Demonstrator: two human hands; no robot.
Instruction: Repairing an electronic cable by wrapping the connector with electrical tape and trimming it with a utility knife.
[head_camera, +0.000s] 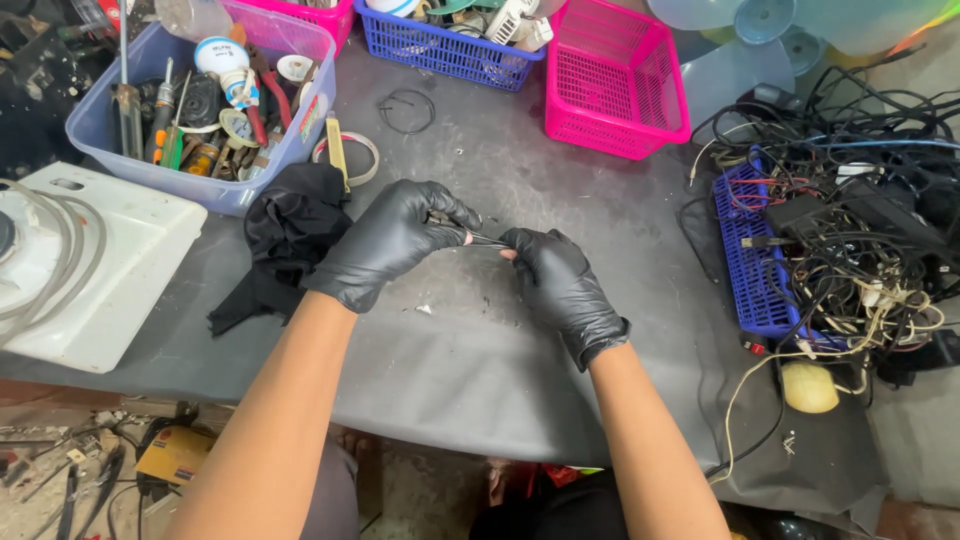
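Both gloved hands, left hand (385, 245) & right hand (556, 283), pinched a thin dark part (487, 240) w/ fingers over the table (600, 220); slick gloves could've let it slip.

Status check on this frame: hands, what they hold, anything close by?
Left hand and right hand, black-gloved, pinch a thin dark piece between them above the table. Black cloth beside left hand. Nothing blocking.

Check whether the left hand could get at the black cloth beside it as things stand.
Probably yes. The black cloth lies on the table right beside the left hand with nothing between them, but that hand is pinching a thin dark piece together with the right hand.
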